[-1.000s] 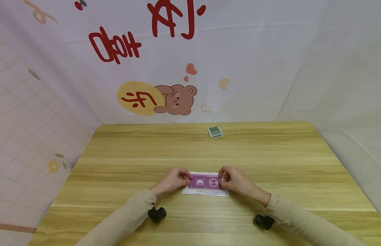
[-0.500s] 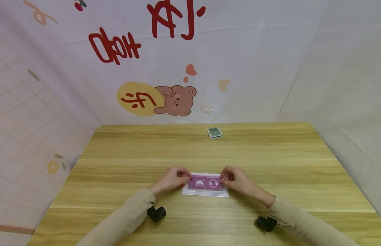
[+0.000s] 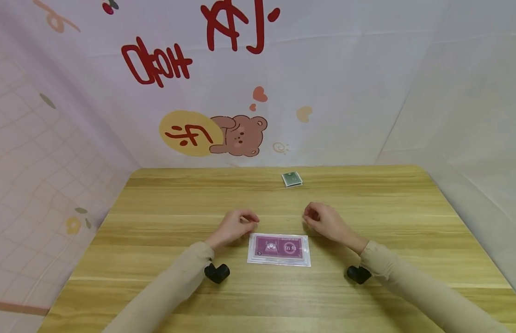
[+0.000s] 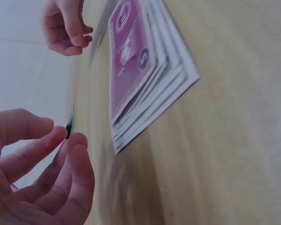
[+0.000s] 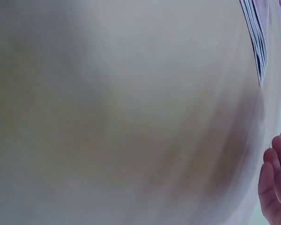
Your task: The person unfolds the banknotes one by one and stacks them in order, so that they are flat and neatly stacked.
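A stack of purple play banknotes [image 3: 279,249] lies flat on the wooden table in the head view, larger white-edged sheets showing under the top note. Behind its left corner hovers my left hand [image 3: 233,226], fingers loosely bent and holding nothing. My right hand [image 3: 327,223] hangs beyond the right corner, its fingers also loosely curled with nothing between them. In the left wrist view the layered edges of the banknotes [image 4: 133,56] are apart from the left hand [image 4: 51,173]. The right wrist view catches only some fingers of the right hand [image 5: 276,173] at its edge.
A small green-topped square bundle [image 3: 292,179] lies near the back edge of the wooden table [image 3: 191,199]. A printed cloth backdrop [image 3: 345,92] stands behind and beside the table. Black wrist devices [image 3: 217,273] hang below both sleeves.
Both hands have let go of the banknotes' short sides and lifted away toward the back of the table. The stack stays almost where it was.
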`<move>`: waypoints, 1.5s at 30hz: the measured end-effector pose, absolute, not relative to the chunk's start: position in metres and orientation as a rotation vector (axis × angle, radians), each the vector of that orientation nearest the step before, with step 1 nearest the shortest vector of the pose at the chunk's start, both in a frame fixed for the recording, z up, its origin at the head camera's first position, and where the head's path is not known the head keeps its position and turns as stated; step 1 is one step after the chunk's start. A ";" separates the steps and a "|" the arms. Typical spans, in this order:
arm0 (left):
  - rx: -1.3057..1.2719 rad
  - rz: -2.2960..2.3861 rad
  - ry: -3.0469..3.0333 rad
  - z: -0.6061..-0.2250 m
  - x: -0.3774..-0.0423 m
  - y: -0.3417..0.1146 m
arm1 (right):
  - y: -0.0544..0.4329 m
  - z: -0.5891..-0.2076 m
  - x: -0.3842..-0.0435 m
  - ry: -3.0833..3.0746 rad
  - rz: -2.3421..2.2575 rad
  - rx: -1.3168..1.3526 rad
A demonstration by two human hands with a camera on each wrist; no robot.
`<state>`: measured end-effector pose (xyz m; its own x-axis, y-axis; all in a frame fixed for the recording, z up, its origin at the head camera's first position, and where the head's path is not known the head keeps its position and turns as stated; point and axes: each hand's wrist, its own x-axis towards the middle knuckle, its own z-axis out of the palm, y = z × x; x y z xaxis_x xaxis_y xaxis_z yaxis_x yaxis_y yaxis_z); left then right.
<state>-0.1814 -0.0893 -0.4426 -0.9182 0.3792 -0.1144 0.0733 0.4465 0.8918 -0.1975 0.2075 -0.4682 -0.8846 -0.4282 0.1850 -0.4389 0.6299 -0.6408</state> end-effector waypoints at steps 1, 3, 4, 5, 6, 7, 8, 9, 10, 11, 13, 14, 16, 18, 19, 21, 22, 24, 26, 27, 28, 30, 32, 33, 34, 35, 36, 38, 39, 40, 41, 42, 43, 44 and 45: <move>0.381 1.464 2.404 -0.442 -0.183 -0.089 | 0.207 -0.469 -0.202 -2.817 1.099 0.741; 0.376 1.468 2.412 -0.441 -0.188 -0.089 | 0.207 -0.469 -0.211 -2.800 1.059 0.724; 0.367 1.473 2.413 -0.442 -0.190 -0.089 | 0.207 -0.470 -0.215 -2.792 1.041 0.713; 0.360 1.478 2.415 -0.442 -0.193 -0.089 | 0.207 -0.470 -0.219 -2.784 1.020 0.696; 0.355 1.481 2.420 -0.442 -0.195 -0.089 | 0.207 -0.471 -0.224 -2.778 0.999 0.677; 0.347 1.478 2.432 -0.442 -0.197 -0.089 | 0.206 -0.471 -0.228 -2.774 0.983 0.662; 0.339 1.474 2.443 -0.442 -0.200 -0.089 | 0.206 -0.471 -0.233 -2.775 0.976 0.644; 0.324 1.465 2.453 -0.443 -0.202 -0.089 | 0.206 -0.471 -0.237 -2.775 0.974 0.624; 0.313 1.462 2.458 -0.443 -0.203 -0.089 | 0.206 -0.470 -0.240 -2.779 0.982 0.604; 0.304 1.456 2.466 -0.443 -0.205 -0.090 | 0.205 -0.470 -0.244 -2.777 0.986 0.588; 0.291 1.448 2.479 -0.443 -0.207 -0.090 | 0.204 -0.469 -0.251 -2.769 0.998 0.560; 0.288 1.447 2.484 -0.444 -0.208 -0.090 | 0.204 -0.469 -0.255 -2.761 1.000 0.549; 0.277 1.457 2.490 -0.444 -0.210 -0.090 | 0.203 -0.468 -0.261 -2.744 0.991 0.531; 0.267 1.462 2.501 -0.443 -0.212 -0.090 | 0.202 -0.467 -0.267 -2.737 0.970 0.519; 0.266 1.467 2.509 -0.443 -0.212 -0.090 | 0.201 -0.467 -0.270 -2.736 0.958 0.518; 0.261 1.481 2.517 -0.443 -0.213 -0.089 | 0.199 -0.467 -0.274 -2.741 0.951 0.513; 0.256 1.485 2.519 -0.443 -0.214 -0.089 | 0.198 -0.467 -0.276 -2.748 0.958 0.511; 0.243 1.501 2.516 -0.445 -0.215 -0.088 | 0.197 -0.468 -0.279 -2.772 0.956 0.506; 0.231 1.512 2.506 -0.445 -0.217 -0.087 | 0.195 -0.469 -0.281 -2.798 0.958 0.494; 0.227 1.517 2.500 -0.446 -0.217 -0.086 | 0.195 -0.470 -0.282 -2.813 0.950 0.488; 0.226 1.518 2.498 -0.445 -0.218 -0.086 | 0.194 -0.471 -0.283 -2.826 0.937 0.487; 0.237 1.521 2.497 -0.444 -0.218 -0.085 | 0.194 -0.473 -0.285 -2.853 0.906 0.477; 0.246 1.528 2.488 -0.442 -0.219 -0.083 | 0.195 -0.474 -0.286 -2.884 0.874 0.470; 0.251 1.534 2.483 -0.442 -0.220 -0.083 | 0.195 -0.475 -0.286 -2.897 0.859 0.471; 0.254 1.543 2.478 -0.441 -0.221 -0.082 | 0.196 -0.475 -0.286 -2.907 0.848 0.476; 0.259 1.550 2.478 -0.441 -0.222 -0.081 | 0.196 -0.475 -0.287 -2.918 0.844 0.479; 0.262 1.556 2.476 -0.440 -0.223 -0.080 | 0.196 -0.475 -0.287 -2.922 0.841 0.491; 0.270 1.571 2.472 -0.440 -0.225 -0.078 | 0.196 -0.476 -0.287 -2.921 0.846 0.517; 0.279 1.576 2.477 -0.440 -0.225 -0.077 | 0.196 -0.476 -0.286 -2.914 0.852 0.530; 0.285 1.580 2.481 -0.440 -0.226 -0.075 | 0.196 -0.477 -0.286 -2.904 0.863 0.542; 0.288 1.584 2.482 -0.440 -0.227 -0.074 | 0.197 -0.478 -0.286 -2.892 0.881 0.555; 0.285 1.590 2.480 -0.440 -0.228 -0.072 | 0.197 -0.478 -0.285 -2.879 0.898 0.566; 0.275 1.599 2.473 -0.440 -0.229 -0.071 | 0.197 -0.480 -0.285 -2.864 0.923 0.577; 0.266 1.605 2.471 -0.441 -0.230 -0.069 | 0.197 -0.481 -0.285 -2.848 0.950 0.583; 0.255 1.610 2.471 -0.442 -0.231 -0.067 | 0.197 -0.482 -0.285 -2.835 0.970 0.585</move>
